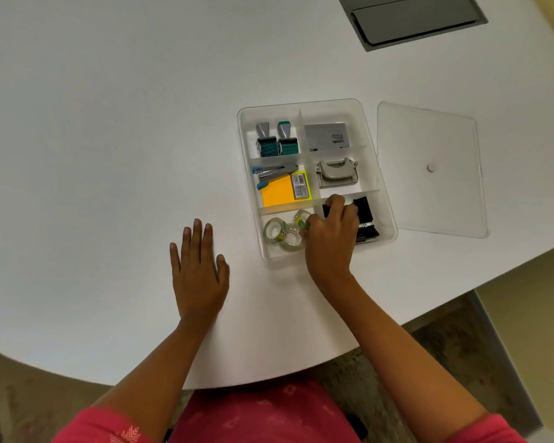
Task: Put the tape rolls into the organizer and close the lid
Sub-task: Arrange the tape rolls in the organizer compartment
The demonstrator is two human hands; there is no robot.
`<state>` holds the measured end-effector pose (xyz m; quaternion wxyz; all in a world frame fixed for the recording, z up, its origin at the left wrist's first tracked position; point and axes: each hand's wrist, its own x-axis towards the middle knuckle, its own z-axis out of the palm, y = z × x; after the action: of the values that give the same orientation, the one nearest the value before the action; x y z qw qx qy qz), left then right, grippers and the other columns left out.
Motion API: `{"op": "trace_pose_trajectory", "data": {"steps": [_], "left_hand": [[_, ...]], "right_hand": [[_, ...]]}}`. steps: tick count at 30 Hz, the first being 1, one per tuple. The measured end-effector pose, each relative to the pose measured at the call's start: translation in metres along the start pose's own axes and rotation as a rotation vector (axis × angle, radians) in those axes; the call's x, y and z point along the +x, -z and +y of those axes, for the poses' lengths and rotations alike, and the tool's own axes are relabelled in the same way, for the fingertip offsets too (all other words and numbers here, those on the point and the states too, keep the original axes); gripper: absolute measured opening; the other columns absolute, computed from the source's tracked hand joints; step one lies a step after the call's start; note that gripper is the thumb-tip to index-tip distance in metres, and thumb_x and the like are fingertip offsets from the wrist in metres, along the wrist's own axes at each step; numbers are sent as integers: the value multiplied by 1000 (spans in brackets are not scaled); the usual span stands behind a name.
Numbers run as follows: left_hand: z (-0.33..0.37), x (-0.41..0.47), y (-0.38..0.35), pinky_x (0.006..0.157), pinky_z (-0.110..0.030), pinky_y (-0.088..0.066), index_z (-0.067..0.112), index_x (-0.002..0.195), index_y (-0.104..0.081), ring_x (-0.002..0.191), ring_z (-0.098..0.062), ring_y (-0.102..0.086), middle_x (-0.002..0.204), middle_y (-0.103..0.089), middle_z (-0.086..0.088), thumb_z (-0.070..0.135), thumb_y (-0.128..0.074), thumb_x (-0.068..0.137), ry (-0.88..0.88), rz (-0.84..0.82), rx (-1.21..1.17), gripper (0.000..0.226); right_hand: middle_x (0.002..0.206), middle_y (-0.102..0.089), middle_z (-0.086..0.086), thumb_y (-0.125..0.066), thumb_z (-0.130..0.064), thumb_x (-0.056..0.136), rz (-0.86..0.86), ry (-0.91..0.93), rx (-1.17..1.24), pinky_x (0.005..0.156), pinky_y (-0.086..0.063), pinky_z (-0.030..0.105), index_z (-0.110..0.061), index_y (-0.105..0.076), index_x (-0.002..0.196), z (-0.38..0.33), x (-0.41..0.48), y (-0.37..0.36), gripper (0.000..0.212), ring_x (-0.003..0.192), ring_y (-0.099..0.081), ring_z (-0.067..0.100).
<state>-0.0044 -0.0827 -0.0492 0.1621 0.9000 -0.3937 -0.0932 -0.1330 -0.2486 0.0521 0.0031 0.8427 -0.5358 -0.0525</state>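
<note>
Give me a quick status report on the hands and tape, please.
Left hand flat on white table. Right hand setting clear tape rolls into clear plastic organizer. Clear lid off, alongside.

I see a white table point(109, 123) carrying a clear compartmented organizer point(389, 199), its clear lid point(429, 139) flat just beside it, my left hand point(199, 276) palm-down, and a grey recessed hatch point(411, 17).

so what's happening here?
A person is loading tape rolls into the near-left compartment of a clear organizer. The right hand is inside the box, fingers on one roll; two others already lie there. The left hand rests flat on the white table. The lid lies off, right of the organizer.
</note>
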Motion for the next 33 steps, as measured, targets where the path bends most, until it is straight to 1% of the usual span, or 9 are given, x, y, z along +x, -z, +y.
{"op": "trace_pose_trajectory", "data": {"steps": [4, 9, 16, 21, 23, 26, 28, 30, 33], "left_hand": [[0, 0, 0, 123, -48, -10, 15, 152, -22, 151, -22, -12, 162, -19, -7, 26, -32, 96, 0, 10, -11, 59], [1, 0, 1, 123, -49, -12, 14, 152, -24, 151, -23, -14, 161, -22, -8, 25, -34, 95, -1, 24, -13, 58], [3, 0, 3, 123, -49, -13, 13, 151, -27, 150, -24, -16, 161, -23, -8, 19, -36, 93, 8, 26, -14, 59], [4, 1, 4, 123, -47, -11, 13, 151, -27, 150, -23, -16, 160, -23, -8, 17, -37, 93, 10, 27, -23, 59], [5, 1, 4, 123, -47, -11, 13, 151, -28, 150, -23, -17, 160, -24, -8, 17, -37, 92, 7, 30, -25, 59], [5, 0, 3, 123, -48, -12, 13, 151, -28, 150, -23, -17, 160, -25, -8, 16, -38, 92, 6, 33, -28, 59], [4, 1, 3, 123, -48, -12, 13, 151, -28, 150, -23, -17, 160, -25, -8, 16, -38, 93, 8, 35, -29, 59], [3, 1, 3, 123, -48, -12, 13, 151, -28, 150, -23, -17, 160, -24, -8, 17, -38, 93, 10, 35, -31, 59], [2, 2, 3, 123, -47, -12, 14, 150, -29, 150, -23, -18, 160, -25, -7, 18, -36, 92, 10, 38, -27, 59]], "right_hand": [[120, -56, 13, -70, -16, 82, 20, -3, 5, 84, -42, 34, -10, -71, 93, 0, -1, 0, 12, 104, -52, 30], [103, -63, 17, -73, -4, 75, 100, -46, 38, 73, -47, 37, -6, -69, 81, -1, -1, 1, 8, 92, -58, 34], [137, -44, 15, -65, -5, 83, -45, -59, 68, 89, -39, 39, -4, -69, 91, -2, 15, -1, 9, 111, -44, 36], [139, -46, 21, -78, -4, 70, 58, -34, 201, 90, -45, 41, -10, -68, 93, -4, 11, 1, 26, 111, -49, 37], [141, -44, 21, -78, -5, 71, 123, 23, 261, 92, -44, 42, -15, -67, 90, -4, 8, 1, 24, 117, -48, 36], [153, -30, 17, -74, -12, 76, 87, 130, 239, 102, -35, 49, -19, -69, 85, -4, 5, -1, 12, 133, -37, 39], [158, -16, 13, -72, -16, 80, -1, 138, 196, 110, -24, 56, -19, -69, 86, -6, 6, -4, 7, 143, -20, 40], [160, -5, 10, -70, -17, 83, -58, 130, 160, 115, -14, 58, -19, -68, 85, -9, 6, -8, 3, 146, -3, 39], [160, -3, 10, -69, -15, 83, -73, 151, 153, 116, -10, 59, -15, -66, 77, -14, 7, -11, 7, 146, 2, 40]]}}
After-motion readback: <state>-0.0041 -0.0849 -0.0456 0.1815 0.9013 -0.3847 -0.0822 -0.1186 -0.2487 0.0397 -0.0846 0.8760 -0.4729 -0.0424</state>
